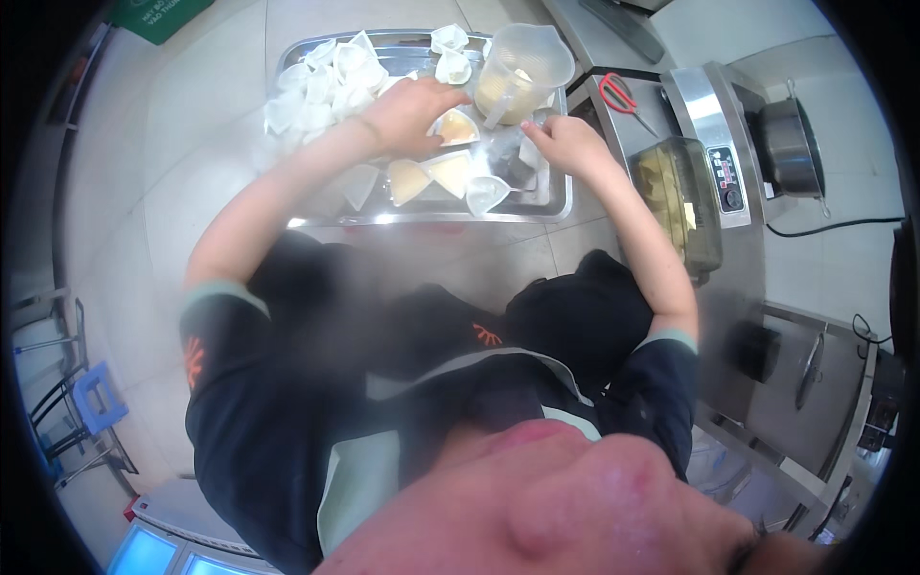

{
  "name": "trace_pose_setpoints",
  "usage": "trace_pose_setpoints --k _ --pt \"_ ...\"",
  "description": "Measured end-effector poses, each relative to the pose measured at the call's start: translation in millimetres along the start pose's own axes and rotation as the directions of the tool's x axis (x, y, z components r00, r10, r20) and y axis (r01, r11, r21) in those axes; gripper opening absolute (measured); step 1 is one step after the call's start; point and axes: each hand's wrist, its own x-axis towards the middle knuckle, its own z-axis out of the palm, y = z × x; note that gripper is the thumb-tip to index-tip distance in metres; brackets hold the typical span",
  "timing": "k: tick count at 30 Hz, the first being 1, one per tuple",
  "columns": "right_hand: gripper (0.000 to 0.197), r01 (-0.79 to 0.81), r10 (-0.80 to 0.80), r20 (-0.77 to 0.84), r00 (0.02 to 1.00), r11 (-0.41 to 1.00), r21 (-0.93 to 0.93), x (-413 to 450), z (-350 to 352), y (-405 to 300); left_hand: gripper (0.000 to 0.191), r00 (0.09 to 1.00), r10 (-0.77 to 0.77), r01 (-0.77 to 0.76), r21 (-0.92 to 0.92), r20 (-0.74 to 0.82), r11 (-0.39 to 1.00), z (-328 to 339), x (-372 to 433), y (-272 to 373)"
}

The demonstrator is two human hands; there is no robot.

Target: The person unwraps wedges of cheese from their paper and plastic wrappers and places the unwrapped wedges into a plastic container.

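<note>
My left hand [411,118] is over the metal tray [568,192], its thumb and fingers spread around a filled white triangular cup [460,129]. My right hand [570,146] is at the tray's right side with its fingers curled and its thumb pointing at the clear plastic jug [528,54]; whether it holds anything is unclear. Pale yellow contents fill the lower part of the jug. Nearer me lie filled triangular cups [408,181] and a whitish cup [487,194] with a thin handle-like piece beside it. Many white cups [338,79] are heaped at the left.
On the counter at the right are red-handled scissors [619,93], a transparent container [701,208] with yellowish contents, and a metal pot [790,147] beside a control panel [726,178]. A blue plastic stool [100,399] stands at the far left. Haze blurs part of the view.
</note>
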Motion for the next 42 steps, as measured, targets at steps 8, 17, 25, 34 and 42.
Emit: trace_pose_setpoints --k 8,17,25,34,42 --pt "0.045 0.172 -0.156 -0.083 0.984 0.955 0.241 -22 2 -4 0.070 0.853 -0.209 0.165 0.132 0.478 0.977 27 47 -3" --pt "0.029 0.332 -0.319 -0.095 0.943 0.872 0.359 -26 39 -13 0.052 0.885 -0.281 0.238 0.158 0.371 0.958 -23 -16 -9" --pt "0.026 0.358 -0.344 -0.111 0.932 0.838 0.412 -19 37 -27 0.060 0.864 -0.342 0.283 0.206 0.368 0.937 29 -55 38" --pt "0.031 0.393 -0.388 -0.114 0.914 0.783 0.482 -26 26 -38 0.041 0.793 -0.358 0.371 0.075 0.493 0.926 7 -53 28" --pt "0.032 0.439 -0.402 -0.253 0.880 0.487 0.755 -42 10 -59 0.033 0.800 -0.558 0.455 -0.831 0.223 0.321 -38 -6 47"
